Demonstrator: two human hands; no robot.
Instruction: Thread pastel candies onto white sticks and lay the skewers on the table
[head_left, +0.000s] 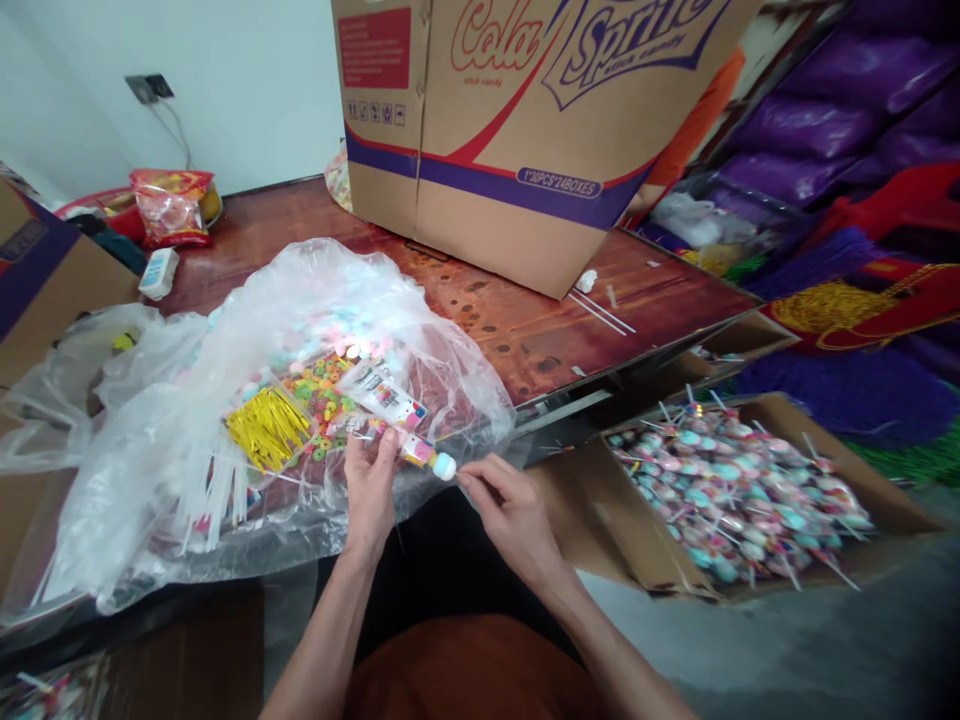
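Note:
My left hand (370, 485) pinches a small printed clear candy bag (414, 447) between thumb and fingers. At the bag's mouth sits a stack of pale blue and white marshmallow-like candy (444, 466). My right hand (517, 512) is closed in a pinch just right of the candy, on its stick, most of which the fingers hide. Another printed bag (386, 395) lies just beyond my left hand. Beside it are colorful ring candies (319, 385), a box of yellow twist ties (266, 425) and white sticks (217, 495).
Clear plastic sheeting (120, 500) covers the near table, with pastel candies on it. A large carton (495, 190) stands behind. On the right, an open carton (600, 500) holds many wrapped candy sticks (739, 490). Two loose sticks (604, 312) lie near the table's right side.

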